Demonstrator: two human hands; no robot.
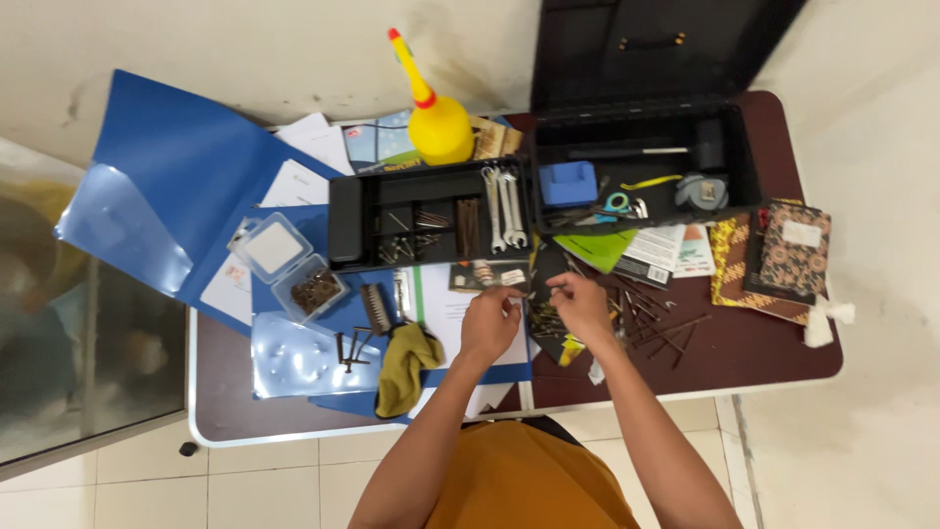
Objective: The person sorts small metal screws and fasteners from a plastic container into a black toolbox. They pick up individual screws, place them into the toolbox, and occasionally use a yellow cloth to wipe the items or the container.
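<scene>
So, biggest thing first: a dark brown table (774, 353) with a pale rim. I'll use the black toolbox (646, 157), standing open at its far right, as the landmark. Left of the toolbox lies a big glossy blue folder (166, 167) with white papers, and touching the toolbox's left side sits its lift-out black tray (431, 216), hard plastic, split into compartments with shiny steel wrenches (504, 204) in one. Behind the tray stands a smooth yellow squeeze bottle (436, 122) with a long nozzle. Further left of the tray there's a clear plastic box (294, 266), lid open, with small brown bits inside, and below it a limp olive cloth (406, 360).

Just in front of the toolbox is a loose scatter of thin dark nails (651, 328), partly on a black sheet. Both hands are there: the left hand (490, 323) is curled with fingertips pinched together, the right hand (580, 304) likewise, apparently on small nails from the pile, though what exactly is pinched is too small to tell.

Risk, as I see it: those nails are thin, pointy and roll easily, so a brushing forearm could sweep some off the near edge, or a fingertip gets pricked.
</scene>
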